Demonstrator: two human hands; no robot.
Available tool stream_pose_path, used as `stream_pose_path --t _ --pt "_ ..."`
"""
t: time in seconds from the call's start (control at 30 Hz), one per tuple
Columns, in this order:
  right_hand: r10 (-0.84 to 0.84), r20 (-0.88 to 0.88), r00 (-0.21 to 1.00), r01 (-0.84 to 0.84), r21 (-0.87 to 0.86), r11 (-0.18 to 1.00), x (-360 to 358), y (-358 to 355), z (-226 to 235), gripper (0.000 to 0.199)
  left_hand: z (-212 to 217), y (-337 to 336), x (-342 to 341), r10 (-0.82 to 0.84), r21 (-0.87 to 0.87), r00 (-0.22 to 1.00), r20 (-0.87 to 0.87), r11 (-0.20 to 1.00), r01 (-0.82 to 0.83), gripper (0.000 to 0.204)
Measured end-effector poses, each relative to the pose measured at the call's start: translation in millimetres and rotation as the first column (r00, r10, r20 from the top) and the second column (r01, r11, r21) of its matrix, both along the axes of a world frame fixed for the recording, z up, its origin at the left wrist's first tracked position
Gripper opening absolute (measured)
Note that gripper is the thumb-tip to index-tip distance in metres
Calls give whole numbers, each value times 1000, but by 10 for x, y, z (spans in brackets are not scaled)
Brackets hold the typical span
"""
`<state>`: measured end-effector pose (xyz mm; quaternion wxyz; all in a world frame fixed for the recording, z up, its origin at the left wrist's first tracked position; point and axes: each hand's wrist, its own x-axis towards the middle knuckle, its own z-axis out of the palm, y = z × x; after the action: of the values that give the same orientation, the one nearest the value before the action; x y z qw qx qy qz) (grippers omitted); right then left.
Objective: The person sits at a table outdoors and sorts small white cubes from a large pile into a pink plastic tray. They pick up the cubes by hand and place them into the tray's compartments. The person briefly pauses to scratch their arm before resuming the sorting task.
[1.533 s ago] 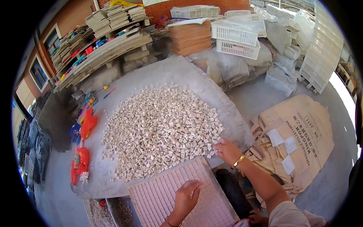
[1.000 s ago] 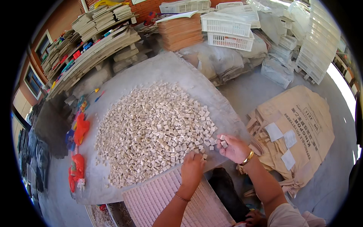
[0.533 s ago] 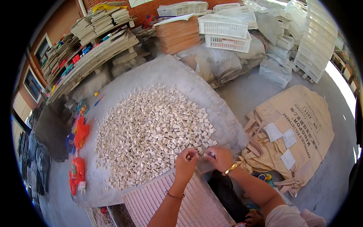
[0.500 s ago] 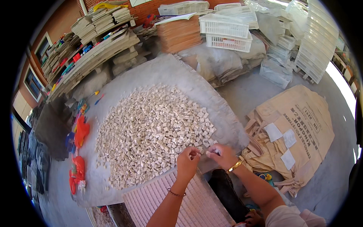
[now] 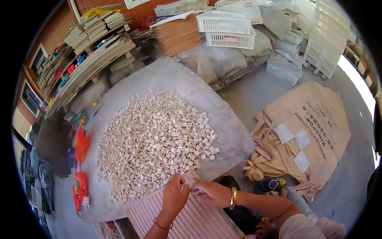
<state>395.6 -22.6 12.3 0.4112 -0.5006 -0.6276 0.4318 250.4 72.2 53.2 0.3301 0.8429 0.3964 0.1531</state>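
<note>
A big heap of small pale stone tiles point(image 5: 155, 143) covers a grey slab table point(image 5: 175, 79). At its near edge lies a pinkish grid tray point(image 5: 191, 221) with square cells. My left hand point(image 5: 175, 196) and my right hand point(image 5: 211, 192) meet over the tray's upper corner, fingertips together around a small pale tile point(image 5: 184, 185). The right wrist wears a gold bangle, the left a thin bracelet. Which hand pinches the tile is hard to tell.
Brown paper sacks point(image 5: 306, 135) lie on the floor at right. White plastic crates point(image 5: 227, 28) and stacked boards point(image 5: 175, 36) stand at the back. Shelves of sheets point(image 5: 83, 51) run along the left. Orange objects point(image 5: 81, 145) sit at the table's left edge.
My hands came off the tile heap and the tray and drew together. They now meet lower, over the tray's upper corner. The camera has tilted slightly.
</note>
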Motion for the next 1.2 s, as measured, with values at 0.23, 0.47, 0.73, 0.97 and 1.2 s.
stream_pose_path --t 0.23,0.47,0.73,0.97,1.2 --pt "-173 246 954 119 220 968 171 100 35 28 9 -160 -897 -110 -167 977 -182 983 79 17" --pt "-464 538 703 270 402 875 1045 484 -337 40 125 -20 -9 -177 42 984 -15 983 177 11" --pt "-338 514 788 287 180 941 1153 294 -56 37 -385 355 757 -170 295 985 1 942 162 11" --pt "-459 402 792 307 387 869 1052 371 -318 34 -428 307 883 -207 374 975 -85 900 224 22" --pt "-445 270 854 337 363 869 1139 444 -203 18 -484 353 921 -180 367 982 -50 911 185 22"
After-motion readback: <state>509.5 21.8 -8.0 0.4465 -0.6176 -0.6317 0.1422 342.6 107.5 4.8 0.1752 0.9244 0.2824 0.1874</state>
